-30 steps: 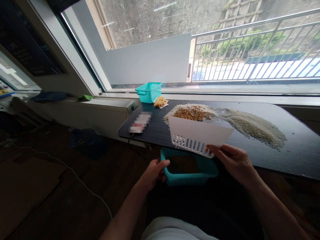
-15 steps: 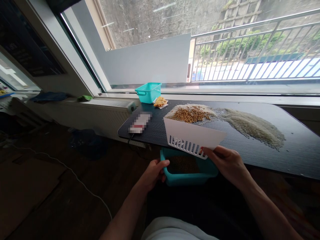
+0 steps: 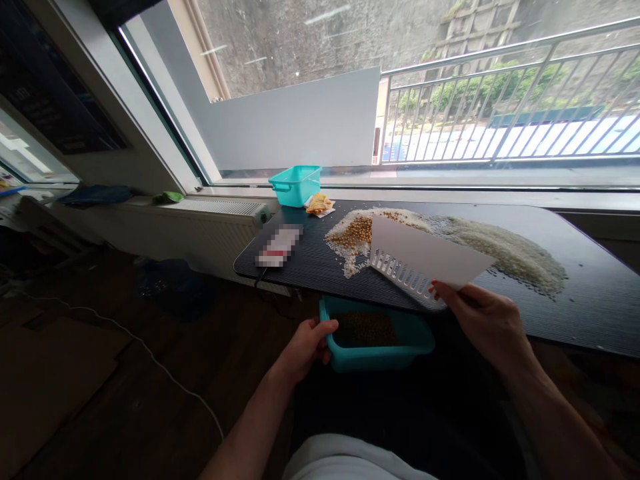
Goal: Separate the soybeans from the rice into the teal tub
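Note:
My left hand (image 3: 311,343) grips the left rim of a teal plastic bin (image 3: 370,360), thumb over the edge. Brown beans (image 3: 367,328) cover the bin's bottom, just below the table edge. Between the fingers of my right hand (image 3: 483,313) is a white slotted plastic sheet (image 3: 425,253), tilted over the table's front part, slots toward me. Behind and left of the sheet lies a mixed heap of brown beans (image 3: 355,231) and white grains (image 3: 353,265), partly hidden by it. A larger pile of pale rice-like grains (image 3: 520,257) spreads to the right.
The dark table (image 3: 590,300) runs along the window. A second teal bin (image 3: 296,187) and a folded yellow cloth (image 3: 320,204) stand at its back left. A blurred-out flat object (image 3: 280,245) with a cable lies at the left end. A radiator (image 3: 225,213) is beyond.
My right hand has moved the slotted sheet right and away from above the bin, uncovering white grains at the heap's front. My left hand and the bin stay nearly in place.

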Tool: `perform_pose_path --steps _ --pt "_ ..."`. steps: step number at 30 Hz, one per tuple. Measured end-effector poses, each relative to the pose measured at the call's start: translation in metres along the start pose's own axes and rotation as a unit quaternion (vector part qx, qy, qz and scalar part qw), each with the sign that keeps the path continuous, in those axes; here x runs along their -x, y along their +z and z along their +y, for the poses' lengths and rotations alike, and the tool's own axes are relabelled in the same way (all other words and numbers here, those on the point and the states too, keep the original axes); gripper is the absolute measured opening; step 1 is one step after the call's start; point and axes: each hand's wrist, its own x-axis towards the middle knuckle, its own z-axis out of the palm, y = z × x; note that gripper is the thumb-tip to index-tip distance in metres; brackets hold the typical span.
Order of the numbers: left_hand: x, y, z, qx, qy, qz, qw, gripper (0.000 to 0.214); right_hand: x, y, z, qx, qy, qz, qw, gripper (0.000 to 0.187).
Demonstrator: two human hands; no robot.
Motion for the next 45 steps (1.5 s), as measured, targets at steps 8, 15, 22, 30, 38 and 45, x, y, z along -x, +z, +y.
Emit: perform_pose_path --steps 8,15,22,30,38,45 --pt "-0.001 -0.002 -0.001 0.012 -0.007 -0.004 1.0 0.04 -0.005 0.02 -0.017 -0.006 0.002 -0.022 1.0 0.027" --pt "-0.001 0.0 -0.001 0.008 0.001 -0.003 1.0 0.039 -0.014 0.007 -0.007 0.117 0.025 0.029 0.992 0.034" --pt "0.001 0.0 0.0 0.002 0.004 -0.006 1.0 0.039 -0.022 -0.015 0.006 0.138 0.053 0.075 0.986 0.035" --pt "0.0 -0.001 -0.002 0.005 0.004 -0.005 1.0 0.04 -0.027 0.002 -0.001 0.119 0.058 0.043 0.99 0.034" --pt "0.001 -0.003 -0.005 0.001 0.005 -0.011 1.0 0.036 -0.047 -0.027 0.015 0.21 0.11 0.092 0.967 0.039" --pt "-0.001 -0.003 -0.005 -0.005 0.005 -0.013 1.0 0.037 -0.066 -0.055 0.035 0.288 0.134 0.131 0.939 0.049"
